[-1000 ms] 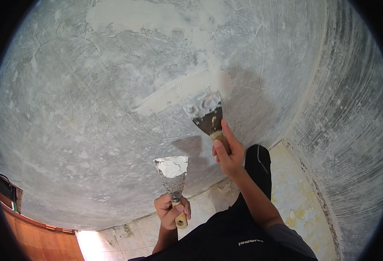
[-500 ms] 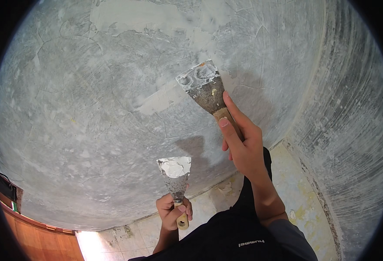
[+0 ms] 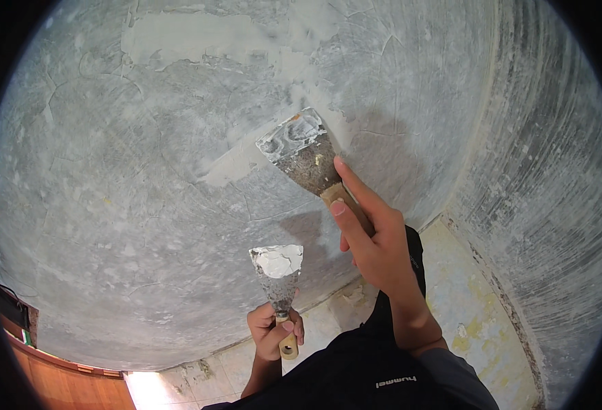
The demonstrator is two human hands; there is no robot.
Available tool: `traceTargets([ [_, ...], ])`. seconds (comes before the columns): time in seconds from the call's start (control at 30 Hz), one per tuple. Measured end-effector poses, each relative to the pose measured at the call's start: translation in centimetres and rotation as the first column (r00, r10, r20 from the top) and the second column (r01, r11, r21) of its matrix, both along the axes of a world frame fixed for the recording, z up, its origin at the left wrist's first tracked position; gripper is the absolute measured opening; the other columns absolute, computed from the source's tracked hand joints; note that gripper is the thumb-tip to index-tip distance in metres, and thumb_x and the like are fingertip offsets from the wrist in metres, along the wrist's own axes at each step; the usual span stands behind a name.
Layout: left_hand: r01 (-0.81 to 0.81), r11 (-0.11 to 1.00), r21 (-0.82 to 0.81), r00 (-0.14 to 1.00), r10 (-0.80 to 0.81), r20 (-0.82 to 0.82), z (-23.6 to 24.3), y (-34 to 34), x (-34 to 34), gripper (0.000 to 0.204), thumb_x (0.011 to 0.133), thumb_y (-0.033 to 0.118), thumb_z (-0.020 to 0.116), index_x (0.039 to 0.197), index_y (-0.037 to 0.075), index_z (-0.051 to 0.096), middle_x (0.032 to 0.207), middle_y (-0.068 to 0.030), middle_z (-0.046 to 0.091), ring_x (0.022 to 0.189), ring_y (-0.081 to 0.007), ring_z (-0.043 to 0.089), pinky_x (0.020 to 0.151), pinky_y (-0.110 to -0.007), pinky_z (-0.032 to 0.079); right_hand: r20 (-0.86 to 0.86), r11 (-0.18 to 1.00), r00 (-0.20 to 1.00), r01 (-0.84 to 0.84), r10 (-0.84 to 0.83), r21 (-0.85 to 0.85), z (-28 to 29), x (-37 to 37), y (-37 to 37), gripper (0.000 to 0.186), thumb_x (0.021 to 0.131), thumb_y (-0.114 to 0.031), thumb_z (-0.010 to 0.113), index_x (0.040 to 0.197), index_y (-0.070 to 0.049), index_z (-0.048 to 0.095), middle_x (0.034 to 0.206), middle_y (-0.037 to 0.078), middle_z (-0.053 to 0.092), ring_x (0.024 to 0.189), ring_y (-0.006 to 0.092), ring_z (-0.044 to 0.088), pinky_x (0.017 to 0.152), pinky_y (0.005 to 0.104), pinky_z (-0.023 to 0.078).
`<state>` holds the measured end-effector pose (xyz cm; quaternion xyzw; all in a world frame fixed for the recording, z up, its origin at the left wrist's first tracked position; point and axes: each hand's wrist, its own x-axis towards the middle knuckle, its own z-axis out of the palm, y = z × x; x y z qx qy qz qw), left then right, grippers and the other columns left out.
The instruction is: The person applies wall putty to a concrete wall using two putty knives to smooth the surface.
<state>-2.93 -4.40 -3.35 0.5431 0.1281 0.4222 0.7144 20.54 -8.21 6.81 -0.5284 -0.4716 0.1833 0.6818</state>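
Note:
My right hand (image 3: 379,249) is closed round the wooden handle of a wide putty knife (image 3: 309,162), with the index finger stretched along its blade. The blade is smeared with white and grey filler and lies over the grey wall (image 3: 130,198), beside a pale strip of fresh filler (image 3: 231,162). Whether its edge touches the wall I cannot tell. Lower down, my left hand (image 3: 268,335) grips a narrower putty knife (image 3: 273,290) by its wooden handle, blade upward. A thick lump of white filler (image 3: 277,262) sits on that blade.
A larger patch of filler (image 3: 198,37) spreads over the upper wall. On the right a second, streaked wall (image 3: 540,198) meets the first at a corner. Below are a stained floor (image 3: 461,294), and a brown wooden surface (image 3: 68,379) at lower left.
My right hand and the wide putty knife have shifted slightly left and down in the picture. The wall has also slid a little left in view. My left hand has barely moved.

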Motion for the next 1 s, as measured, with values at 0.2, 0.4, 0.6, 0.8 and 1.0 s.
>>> traceTargets([
  [0.2, -0.036, 0.999, 0.015, 0.999, 0.036, 0.0, 0.0, -0.1, 0.2, 0.054, 0.082, 0.005, 0.059, 0.13, -0.017, 0.052, 0.06, -0.0139, 0.057, 0.04, -0.0204, 0.053, 0.039, -0.03, 0.044, -0.006, 0.993, 1.0, -0.014, 0.015, 0.113, -2.8, 0.2, 2.9, 0.05, 0.1, -0.015, 0.06, 0.148, -0.009, 0.048, 0.064, -0.004, 0.049, 0.059, 0.0018, 0.042, 0.054, 0.0205, 0.037],
  [0.4, -0.064, 0.998, -0.001, 0.998, 0.064, -0.001, -0.3, -0.3, -0.6, 0.053, 0.082, 0.005, 0.059, 0.131, -0.015, 0.053, 0.062, -0.0138, 0.058, 0.043, -0.0197, 0.055, 0.042, -0.029, 0.045, 0.041, 0.958, 0.998, 0.034, -0.047, 0.284, -10.1, 0.3, 7.2, 0.051, 0.099, -0.012, 0.06, 0.148, -0.005, 0.048, 0.065, -0.004, 0.052, 0.056, 0.003, 0.044, 0.053, 0.0205, 0.039],
  [0.6, -0.075, 0.997, -0.017, 0.997, 0.076, 0.025, -0.5, -0.1, -1.1, 0.052, 0.082, 0.004, 0.058, 0.131, -0.014, 0.054, 0.063, -0.0138, 0.059, 0.046, -0.0189, 0.057, 0.045, -0.029, 0.047, 0.049, 0.906, 0.998, 0.025, -0.051, 0.423, -12.2, 0.3, 7.1, 0.053, 0.101, -0.011, 0.052, 0.152, -0.001, 0.039, 0.067, -0.002, 0.055, 0.055, 0.0037, 0.048, 0.047, 0.0213, 0.04],
  [0.8, -0.057, 0.998, -0.033, 0.998, 0.058, 0.036, -0.3, -0.3, -1.3, 0.052, 0.082, 0.002, 0.058, 0.131, -0.014, 0.054, 0.064, -0.0137, 0.059, 0.047, -0.019, 0.057, 0.045, -0.029, 0.046, -0.021, 0.941, 0.999, -0.034, 0.044, 0.337, -7.6, 0.1, 7.8, 0.054, 0.1, -0.011, 0.055, 0.151, -0.003, 0.04, 0.069, -0.002, 0.057, 0.057, 0.0037, 0.048, 0.05, 0.0212, 0.04],
  [1.0, -0.056, 0.998, -0.019, 0.998, 0.057, 0.029, -0.3, 0.2, -1.3, 0.052, 0.082, 0.003, 0.058, 0.131, -0.014, 0.053, 0.064, -0.0137, 0.06, 0.047, -0.0186, 0.056, 0.046, -0.029, 0.047, -0.025, 0.961, 0.999, -0.021, 0.029, 0.277, -14.8, 0.3, 7.1, 0.053, 0.1, -0.011, 0.056, 0.15, -0.002, 0.042, 0.07, -0.001, 0.059, 0.057, 0.0043, 0.05, 0.051, 0.0206, 0.042],
])
